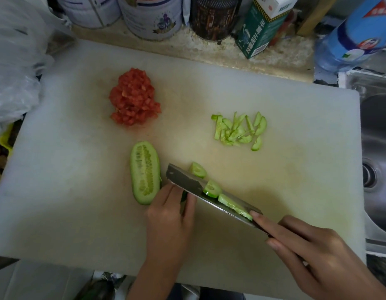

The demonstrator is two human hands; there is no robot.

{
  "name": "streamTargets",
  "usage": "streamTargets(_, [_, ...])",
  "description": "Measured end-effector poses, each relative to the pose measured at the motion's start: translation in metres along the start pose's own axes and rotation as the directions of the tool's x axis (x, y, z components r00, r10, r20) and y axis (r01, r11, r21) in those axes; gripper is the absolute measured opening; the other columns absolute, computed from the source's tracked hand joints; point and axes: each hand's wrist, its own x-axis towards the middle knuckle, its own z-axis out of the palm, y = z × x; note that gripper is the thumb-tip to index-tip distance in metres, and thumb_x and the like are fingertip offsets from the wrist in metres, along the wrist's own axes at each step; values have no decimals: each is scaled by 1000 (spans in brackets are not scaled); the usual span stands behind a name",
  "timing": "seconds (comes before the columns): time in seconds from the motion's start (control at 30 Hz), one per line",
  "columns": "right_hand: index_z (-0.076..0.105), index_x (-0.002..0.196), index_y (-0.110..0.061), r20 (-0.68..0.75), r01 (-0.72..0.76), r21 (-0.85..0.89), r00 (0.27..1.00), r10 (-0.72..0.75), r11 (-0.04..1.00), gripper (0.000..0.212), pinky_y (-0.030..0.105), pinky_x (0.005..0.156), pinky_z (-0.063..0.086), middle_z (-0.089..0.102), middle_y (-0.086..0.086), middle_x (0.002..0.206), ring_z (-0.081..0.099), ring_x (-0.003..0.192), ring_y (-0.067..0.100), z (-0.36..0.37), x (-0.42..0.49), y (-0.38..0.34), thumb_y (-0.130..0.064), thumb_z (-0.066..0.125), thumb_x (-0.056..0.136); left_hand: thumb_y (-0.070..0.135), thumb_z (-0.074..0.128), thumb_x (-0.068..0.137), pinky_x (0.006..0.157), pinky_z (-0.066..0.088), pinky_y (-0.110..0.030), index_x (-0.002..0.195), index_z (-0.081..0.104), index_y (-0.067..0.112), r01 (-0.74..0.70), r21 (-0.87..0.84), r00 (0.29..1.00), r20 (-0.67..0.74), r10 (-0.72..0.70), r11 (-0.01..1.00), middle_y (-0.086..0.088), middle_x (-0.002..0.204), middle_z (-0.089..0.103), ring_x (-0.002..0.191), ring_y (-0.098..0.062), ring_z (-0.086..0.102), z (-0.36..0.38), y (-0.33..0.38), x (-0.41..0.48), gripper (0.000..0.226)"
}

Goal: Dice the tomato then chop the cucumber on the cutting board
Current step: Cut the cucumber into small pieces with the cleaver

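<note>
Right hand [317, 252] on knife [187, 182], bare cutting board [296, 169] toward right edge.

Bare left hand [169, 215], bare right hand [306, 250]

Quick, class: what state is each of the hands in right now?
Left hand: curled on a mostly hidden cucumber piece.
Right hand: grips the knife.

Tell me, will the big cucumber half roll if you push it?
The cucumber half lies cut side up on its rounded skin, so it would probably rock or wobble. Its wet-looking seedy face is likely slippery.
</note>
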Motion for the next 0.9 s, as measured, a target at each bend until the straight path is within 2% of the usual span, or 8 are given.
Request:
streamTargets(0.3, [49, 137, -29, -9, -26, 17, 1000, 27, 1000, 39, 19, 46, 40, 48, -3, 74, 40, 48, 11, 0, -4, -5, -34, 43, 99, 16, 50, 85, 64, 30, -11, 84, 71, -3, -10, -18, 1000, 5, 10, 1000, -9, 69, 63, 67, -14, 47, -1, 0, 0, 28])
streamTargets(0.43, [51, 136, -27, -11, -36, 6, 999, 36, 999, 39, 19, 45, 39, 46, -2, 74, 37, 48, 11, -3, -3, -5, -34, 42, 99, 17, 51, 88, 63, 30, -5, 82, 69, -1, 10, -29, 1000, 5, -9, 1000, -4, 69, 59, 63, -7, 40, 1, -1, 0, 26])
streamTargets(0.6, [50, 136, -27, -1, -42, 1, 999, 42, 999, 38, 19, 45, 39, 47, -2, 73, 38, 47, 11, -2, -4, -4, -35, 40, 100, 17, 52, 88, 59, 27, -13, 77, 67, 1, 2, -14, 1000, -9, -2, 1000, -4, 67, 57, 61, -11, 42, 2, -3, -1, 25])
streamTargets(0.9, [51, 136, -26, -21, -42, -2, 999, 42, 999, 38, 19, 44, 38, 46, -3, 73, 38, 47, 11, 1, -5, -7, -34, 42, 99, 18, 51, 89, 60, 29, -13, 78, 68, 1, 5, -18, 1000, -20, -5, 1000, -4, 66, 58, 61, -11, 44, 3, -4, -2, 27])
